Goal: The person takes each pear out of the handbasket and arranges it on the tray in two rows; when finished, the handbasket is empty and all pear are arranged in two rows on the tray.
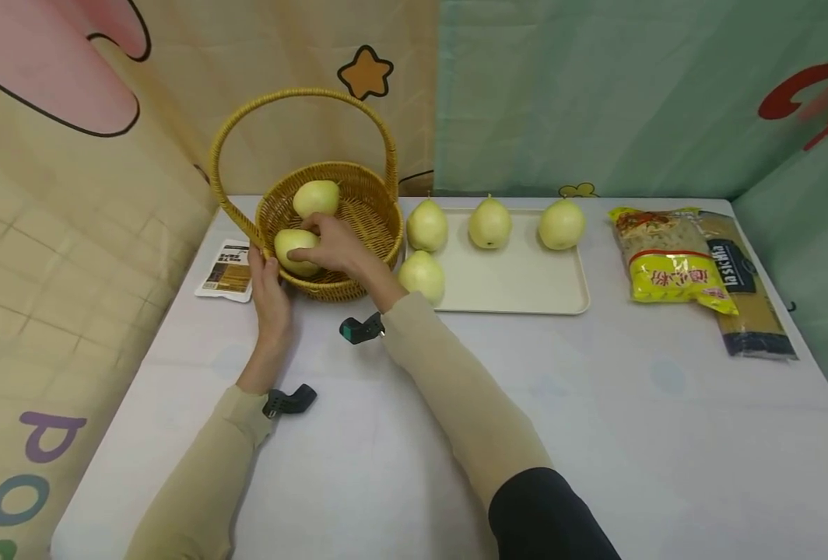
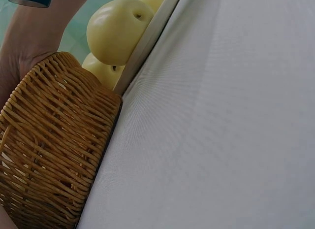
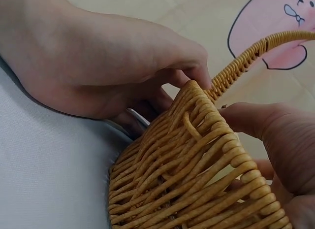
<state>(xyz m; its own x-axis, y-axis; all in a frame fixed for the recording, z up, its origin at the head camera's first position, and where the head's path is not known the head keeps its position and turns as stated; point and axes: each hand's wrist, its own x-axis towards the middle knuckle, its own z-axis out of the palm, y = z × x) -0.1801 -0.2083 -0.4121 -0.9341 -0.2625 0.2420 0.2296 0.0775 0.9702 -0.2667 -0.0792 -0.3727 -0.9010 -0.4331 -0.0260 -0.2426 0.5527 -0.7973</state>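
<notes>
A yellow wicker basket (image 1: 358, 292) with a tall hoop handle stands at the back left of the table. Inside it, my right hand (image 1: 340, 247) grips a pale yellow-green pear (image 1: 290, 247), thumb on its near side and fingers behind. A second pear (image 1: 316, 197) lies farther back in the basket. My left hand (image 1: 271, 299) rests along the basket's outer left wall. In the right wrist view, the left hand's (image 3: 128, 66) thumb touches the rim by the handle's foot, while its other fingers are partly hidden. The left wrist view shows the basket's woven side (image 2: 59, 140) up close.
Right of the basket lies a cream tray (image 1: 512, 292) with several pears (image 1: 489, 223) on its left part and back edge. A white and brown packet (image 1: 226, 272) lies left of the basket. Two food bags, one yellow (image 1: 673, 264) and one dark-labelled (image 1: 757, 311), overlap at the right.
</notes>
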